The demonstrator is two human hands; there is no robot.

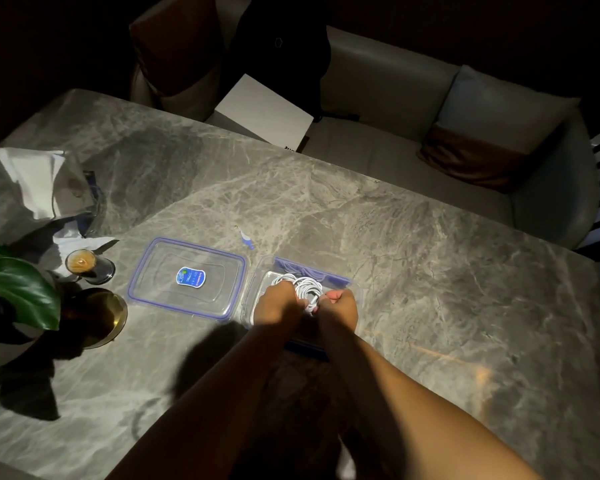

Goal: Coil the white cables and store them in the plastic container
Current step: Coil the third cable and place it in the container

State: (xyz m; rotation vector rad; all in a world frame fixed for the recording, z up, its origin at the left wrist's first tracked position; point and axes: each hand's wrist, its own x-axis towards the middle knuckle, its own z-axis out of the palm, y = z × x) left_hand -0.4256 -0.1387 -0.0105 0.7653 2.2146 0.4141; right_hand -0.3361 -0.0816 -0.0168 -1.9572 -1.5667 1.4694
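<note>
A clear plastic container [352,284] with blue rim clips sits on the marble table, just right of centre. Inside it lies a bundle of coiled white cables [305,289]. My left hand [278,304] grips the bundle's left side with curled fingers. My right hand [340,306] pinches the bundle's right side, over the container. Both hands cover the near part of the cables and the container's front half. The container's clear lid [187,277], blue-edged with a blue sticker, lies flat to the left.
A small blue-and-white item [246,239] lies beyond the container. At the left stand a dark glass [90,266], a brass-coloured dish [106,317], plant leaves [14,285] and crumpled paper [39,181]. A sofa with cushions [430,109] runs behind the table's far edge.
</note>
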